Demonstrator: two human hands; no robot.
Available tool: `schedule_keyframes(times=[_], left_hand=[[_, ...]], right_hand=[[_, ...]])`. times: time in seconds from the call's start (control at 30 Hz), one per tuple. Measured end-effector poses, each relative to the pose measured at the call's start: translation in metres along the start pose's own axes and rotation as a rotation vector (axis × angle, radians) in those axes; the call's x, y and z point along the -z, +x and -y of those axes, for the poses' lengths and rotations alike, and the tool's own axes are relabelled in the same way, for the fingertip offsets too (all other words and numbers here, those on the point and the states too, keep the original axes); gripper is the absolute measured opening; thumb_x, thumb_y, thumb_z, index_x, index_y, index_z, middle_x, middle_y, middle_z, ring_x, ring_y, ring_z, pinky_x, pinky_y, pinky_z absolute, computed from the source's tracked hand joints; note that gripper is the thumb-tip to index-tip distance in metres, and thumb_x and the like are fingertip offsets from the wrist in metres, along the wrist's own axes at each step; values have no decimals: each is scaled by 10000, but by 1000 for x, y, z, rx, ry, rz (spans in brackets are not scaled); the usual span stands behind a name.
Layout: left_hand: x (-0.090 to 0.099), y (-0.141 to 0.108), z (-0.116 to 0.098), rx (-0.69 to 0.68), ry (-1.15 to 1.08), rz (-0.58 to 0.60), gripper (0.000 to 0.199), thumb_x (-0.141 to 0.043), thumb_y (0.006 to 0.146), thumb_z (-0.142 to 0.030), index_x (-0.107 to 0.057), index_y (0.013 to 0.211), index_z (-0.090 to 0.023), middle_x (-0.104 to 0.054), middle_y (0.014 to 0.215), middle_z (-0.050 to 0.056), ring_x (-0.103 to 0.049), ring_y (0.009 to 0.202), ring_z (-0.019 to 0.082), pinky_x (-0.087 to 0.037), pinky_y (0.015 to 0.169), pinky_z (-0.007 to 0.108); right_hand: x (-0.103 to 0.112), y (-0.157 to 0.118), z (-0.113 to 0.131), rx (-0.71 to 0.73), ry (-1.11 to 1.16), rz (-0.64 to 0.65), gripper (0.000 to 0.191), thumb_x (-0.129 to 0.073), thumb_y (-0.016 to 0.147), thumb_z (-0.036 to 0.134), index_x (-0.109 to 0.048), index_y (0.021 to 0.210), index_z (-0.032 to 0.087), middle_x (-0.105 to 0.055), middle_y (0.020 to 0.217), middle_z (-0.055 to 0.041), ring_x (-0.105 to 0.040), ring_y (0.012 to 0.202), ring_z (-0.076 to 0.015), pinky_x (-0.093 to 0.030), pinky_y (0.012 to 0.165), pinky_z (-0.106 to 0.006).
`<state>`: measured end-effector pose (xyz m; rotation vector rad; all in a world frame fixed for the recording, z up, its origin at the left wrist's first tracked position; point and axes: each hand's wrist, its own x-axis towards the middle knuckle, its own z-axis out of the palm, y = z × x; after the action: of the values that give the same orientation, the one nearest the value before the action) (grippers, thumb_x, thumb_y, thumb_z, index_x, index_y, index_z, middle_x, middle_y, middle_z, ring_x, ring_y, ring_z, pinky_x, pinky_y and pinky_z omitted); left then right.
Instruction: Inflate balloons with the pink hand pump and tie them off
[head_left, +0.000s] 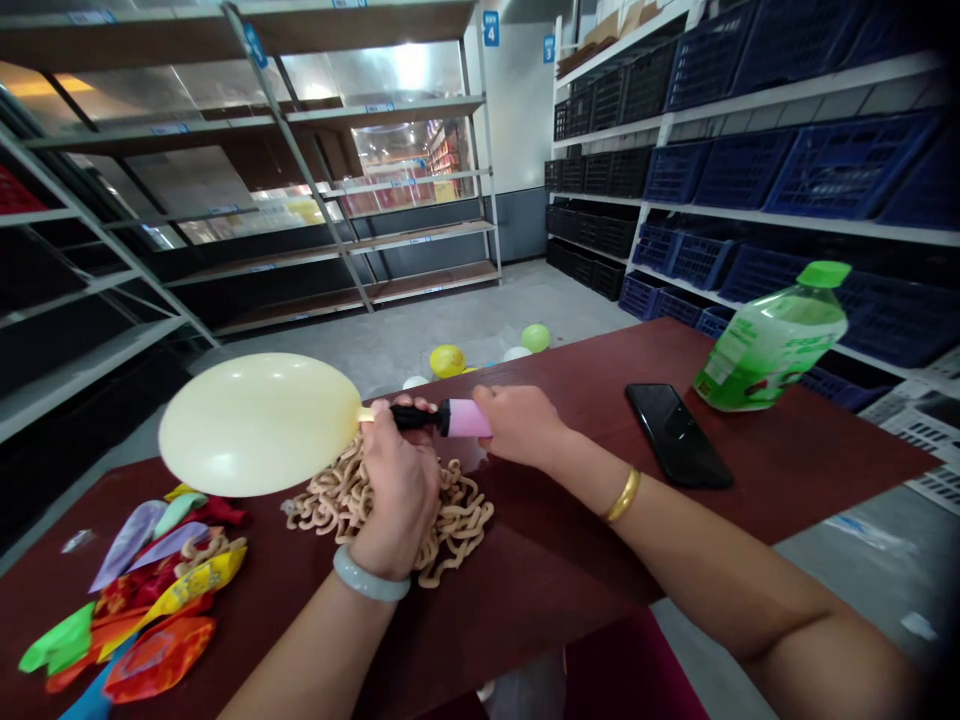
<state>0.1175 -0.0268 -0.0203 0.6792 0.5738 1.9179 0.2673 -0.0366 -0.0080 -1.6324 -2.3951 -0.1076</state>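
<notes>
A pale yellow inflated balloon (259, 425) sits on the nozzle end of a balloon pump (469, 418) with a pink barrel and black end. My left hand (401, 465) is closed around the balloon's neck and the black nozzle end. My right hand (521, 425) grips the pink barrel from the right side. The pump lies level between both hands, above the table. Beneath my left hand is a pile of beige curly strands (461, 520), partly hidden by the hand. Flat uninflated balloons (169, 645) in several colours lie at the table's left.
On the dark red table (555, 570), a black phone (677, 435) and a green-capped bottle (776, 340) are at the right. Inflated balloons (448, 360) rest on the floor beyond the far edge. Metal shelves (420, 240) and racks of blue crates (847, 170) stand behind.
</notes>
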Motion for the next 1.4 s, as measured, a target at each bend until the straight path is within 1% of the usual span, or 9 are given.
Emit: schedule_keyframes(times=[0.2, 0.33, 0.47, 0.57, 0.73, 0.87, 1.07, 1.23, 1.4], left_hand=[[-8, -11, 2, 61, 45, 26, 187, -668, 834, -245, -488, 833, -195, -573, 785, -2, -585, 698, 130, -501, 709, 296], [-2, 13, -20, 15, 62, 11, 155, -639, 827, -206, -486, 804, -193, -551, 751, -4, -579, 682, 144, -509, 684, 313], [15, 46, -53, -63, 62, -61, 94, -558, 833, -145, -493, 781, -192, -530, 724, -1, -560, 666, 140, -511, 664, 299], [25, 61, -66, -91, 63, -96, 94, -540, 830, -138, -489, 775, -195, -531, 733, 4, -565, 660, 143, -507, 642, 292], [20, 53, -51, -119, 43, -55, 95, -557, 842, -171, -485, 785, -194, -524, 734, -6, -561, 659, 134, -497, 656, 287], [8, 28, -25, -34, 14, -62, 104, -588, 844, -195, -493, 803, -189, -538, 728, -8, -561, 658, 134, -496, 671, 296], [-5, -11, 3, 83, -2, 63, 154, -660, 850, -274, -527, 849, -198, -572, 808, 0, -583, 717, 133, -507, 748, 315], [-6, -17, 0, 71, 22, 78, 180, -683, 845, -295, -529, 847, -202, -584, 812, -1, -598, 726, 130, -511, 770, 318], [-3, 7, -24, -18, 46, 55, 161, -652, 848, -261, -510, 812, -191, -564, 764, 1, -588, 686, 143, -506, 679, 314]], right_hand=[[1, -2, 19, -40, 76, 24, 374, -607, 817, 398, -532, 1105, 172, -720, 1013, -123, -704, 888, -295, -521, 716, -349], [2, 5, 6, -26, 48, 29, 330, -575, 829, 407, -553, 1058, 170, -721, 989, -121, -705, 875, -304, -517, 704, -365], [5, 9, -12, -39, 22, 60, 341, -575, 828, 410, -548, 1085, 188, -712, 1033, -119, -694, 907, -301, -502, 725, -368], [6, 9, -19, -43, 18, 62, 349, -583, 819, 404, -545, 1098, 197, -707, 1053, -118, -686, 920, -295, -492, 739, -362], [2, 7, -23, -39, -5, 38, 333, -610, 798, 373, -548, 1068, 188, -712, 1021, -113, -685, 918, -289, -486, 748, -349], [0, 5, -15, -30, -3, 48, 350, -631, 789, 389, -543, 1062, 188, -717, 1002, -112, -693, 905, -296, -493, 740, -348], [4, -2, 6, -18, 49, 13, 298, -599, 797, 369, -541, 1032, 194, -724, 962, -106, -706, 854, -300, -498, 687, -339], [8, -3, 15, -40, 77, 48, 305, -592, 808, 376, -542, 1046, 193, -728, 958, -119, -712, 879, -303, -502, 701, -332], [7, 0, 10, -51, 90, 33, 305, -569, 833, 388, -547, 1066, 191, -727, 1006, -114, -710, 890, -305, -502, 725, -351]])
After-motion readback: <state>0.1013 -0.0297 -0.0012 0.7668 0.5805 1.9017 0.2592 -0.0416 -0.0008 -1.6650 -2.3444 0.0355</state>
